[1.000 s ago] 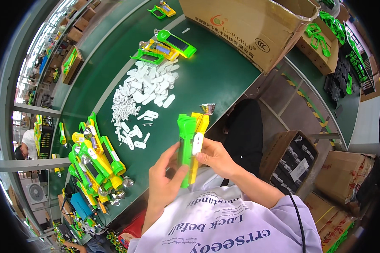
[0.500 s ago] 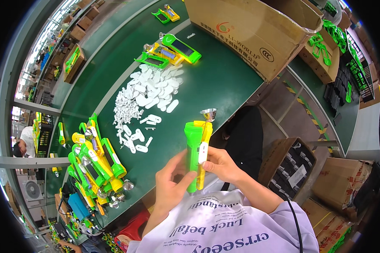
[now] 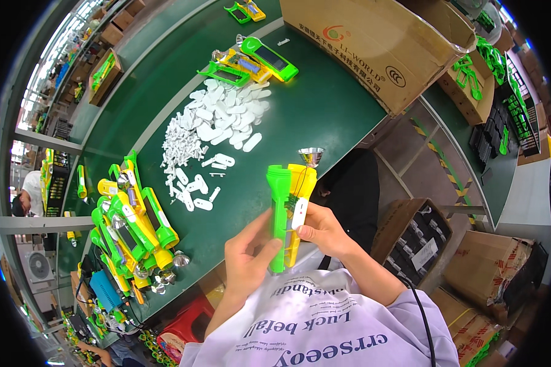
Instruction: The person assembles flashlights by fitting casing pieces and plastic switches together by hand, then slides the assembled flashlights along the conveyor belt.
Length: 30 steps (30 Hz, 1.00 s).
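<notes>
- My left hand (image 3: 249, 249) grips green casing half (image 3: 280, 199).
- My right hand (image 3: 327, 232) holds yellow half (image 3: 307, 180), thumb at white oval piece (image 3: 299, 213).
- White parts pile (image 3: 245, 116), far left.

Seeing green table (image 3: 324, 104), greyish floor (image 3: 431, 177) with yellow-black tape (image 3: 442, 160), red stool (image 3: 187, 321) down low, white fan unit (image 3: 38, 265) far left.

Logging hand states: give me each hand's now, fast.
Left hand: closed around the long green plastic casing half.
Right hand: closed on the yellow plastic casing half and the oblong white plastic piece at its edge.
</notes>
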Each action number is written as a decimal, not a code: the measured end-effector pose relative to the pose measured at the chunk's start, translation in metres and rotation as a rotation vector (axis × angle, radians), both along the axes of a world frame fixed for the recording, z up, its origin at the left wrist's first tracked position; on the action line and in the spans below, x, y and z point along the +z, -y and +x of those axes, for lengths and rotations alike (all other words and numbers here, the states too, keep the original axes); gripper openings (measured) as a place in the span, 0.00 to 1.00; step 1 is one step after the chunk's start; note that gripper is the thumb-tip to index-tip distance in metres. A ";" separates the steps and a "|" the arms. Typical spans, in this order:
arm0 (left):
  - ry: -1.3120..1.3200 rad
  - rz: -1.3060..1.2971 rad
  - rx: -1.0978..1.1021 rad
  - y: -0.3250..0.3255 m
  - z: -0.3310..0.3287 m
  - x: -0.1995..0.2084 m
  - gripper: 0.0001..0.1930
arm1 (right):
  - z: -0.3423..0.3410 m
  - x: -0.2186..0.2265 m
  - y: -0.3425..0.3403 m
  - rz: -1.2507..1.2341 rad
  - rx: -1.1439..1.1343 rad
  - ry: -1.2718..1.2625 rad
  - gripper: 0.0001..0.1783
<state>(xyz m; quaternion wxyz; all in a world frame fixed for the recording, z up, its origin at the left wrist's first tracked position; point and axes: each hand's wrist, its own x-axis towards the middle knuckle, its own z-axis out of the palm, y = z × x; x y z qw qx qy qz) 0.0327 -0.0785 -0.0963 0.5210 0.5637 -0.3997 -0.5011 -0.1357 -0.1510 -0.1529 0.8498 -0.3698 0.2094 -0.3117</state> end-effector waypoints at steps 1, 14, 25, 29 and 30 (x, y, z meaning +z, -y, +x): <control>-0.003 0.002 0.000 -0.001 0.001 -0.001 0.28 | 0.001 -0.001 0.000 0.002 0.000 -0.003 0.34; 0.214 -0.075 -0.025 -0.002 0.004 -0.008 0.28 | 0.003 0.001 0.000 0.002 0.016 -0.009 0.34; 0.350 -0.150 -0.098 -0.003 0.008 -0.009 0.27 | 0.000 0.002 0.004 0.062 0.127 -0.033 0.36; 0.298 -0.197 -0.051 -0.006 0.006 -0.014 0.26 | 0.003 0.009 0.006 -0.053 0.061 -0.062 0.40; 0.306 -0.209 -0.054 -0.007 0.007 -0.015 0.26 | 0.004 0.013 0.007 -0.105 0.023 -0.063 0.42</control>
